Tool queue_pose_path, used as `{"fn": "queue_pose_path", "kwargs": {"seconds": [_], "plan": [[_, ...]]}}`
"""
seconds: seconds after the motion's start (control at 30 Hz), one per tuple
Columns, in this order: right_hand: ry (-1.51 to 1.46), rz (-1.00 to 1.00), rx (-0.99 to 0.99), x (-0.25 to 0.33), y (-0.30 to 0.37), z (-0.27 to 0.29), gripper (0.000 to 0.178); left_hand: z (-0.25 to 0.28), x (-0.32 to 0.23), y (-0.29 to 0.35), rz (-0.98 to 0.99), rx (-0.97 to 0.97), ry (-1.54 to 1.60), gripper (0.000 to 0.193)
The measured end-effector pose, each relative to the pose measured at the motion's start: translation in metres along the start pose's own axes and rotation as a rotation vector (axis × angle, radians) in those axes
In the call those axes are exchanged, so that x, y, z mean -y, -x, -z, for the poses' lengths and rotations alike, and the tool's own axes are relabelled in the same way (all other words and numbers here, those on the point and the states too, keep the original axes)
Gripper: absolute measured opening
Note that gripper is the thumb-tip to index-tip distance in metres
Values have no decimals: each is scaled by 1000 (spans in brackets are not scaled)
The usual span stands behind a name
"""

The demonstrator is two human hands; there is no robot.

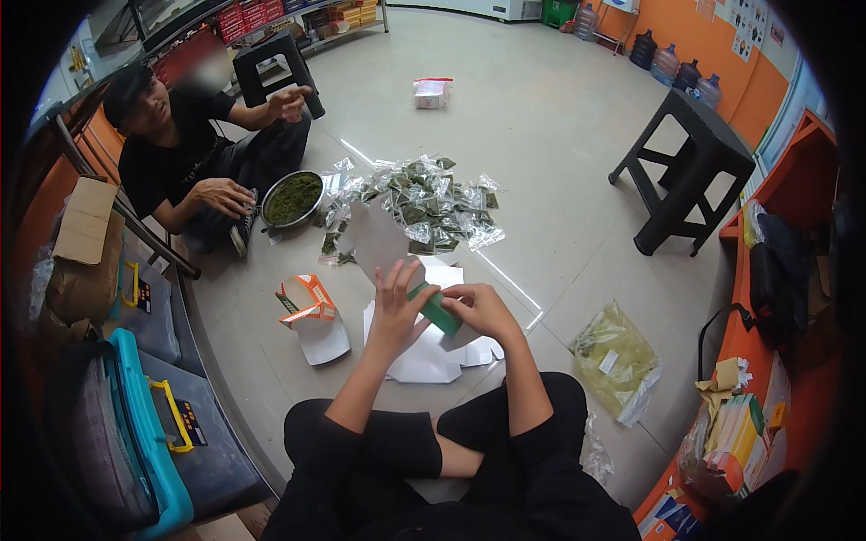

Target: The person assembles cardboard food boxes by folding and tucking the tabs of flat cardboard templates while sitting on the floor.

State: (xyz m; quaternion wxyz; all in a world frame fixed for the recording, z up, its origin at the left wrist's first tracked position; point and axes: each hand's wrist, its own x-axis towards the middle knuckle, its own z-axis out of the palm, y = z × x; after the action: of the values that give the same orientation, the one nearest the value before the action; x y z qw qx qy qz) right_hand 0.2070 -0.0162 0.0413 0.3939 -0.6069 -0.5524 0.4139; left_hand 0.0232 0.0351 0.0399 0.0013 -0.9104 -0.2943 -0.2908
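I sit on the floor with both hands raised in front of me. My left hand (397, 307) and my right hand (483, 311) hold a flat white carton (383, 239) with a green part (437, 311) between them. The carton's white flap stands up above my fingers. Under my hands lie several flat white carton blanks (424, 361). Just beyond is a heap of small clear packets with green contents (424, 203). A folded orange and white carton (307, 302) lies to my left.
A person in black sits at the far left beside a metal bowl of green leaves (291, 198). A black stool (690, 167) stands at right, another (271, 68) far left. A clear bag of pale leaves (613, 361) lies at right. Teal bins (153, 433) sit at lower left.
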Motion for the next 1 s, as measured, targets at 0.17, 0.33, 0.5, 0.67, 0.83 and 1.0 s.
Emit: {"fn": "queue_pose_path", "kwargs": {"seconds": [0.17,0.33,0.5,0.67,0.83,1.0], "plan": [[-35,-48,61,33,17,26,39,3,1,1,95,-20,52,59],[77,261,-26,25,22,24,32,5,6,-2,119,16,139,47],[167,416,-252,23,18,22,31,4,7,-6,76,-103,130,28],[402,546,-739,52,24,9,29,25,-3,-7,208,-160,181,24],[101,374,-610,67,30,-1,24,50,-31,-22,251,-324,341,18],[-109,641,-517,72,33,-3,29,64,-52,-25,317,-343,490,12]]}}
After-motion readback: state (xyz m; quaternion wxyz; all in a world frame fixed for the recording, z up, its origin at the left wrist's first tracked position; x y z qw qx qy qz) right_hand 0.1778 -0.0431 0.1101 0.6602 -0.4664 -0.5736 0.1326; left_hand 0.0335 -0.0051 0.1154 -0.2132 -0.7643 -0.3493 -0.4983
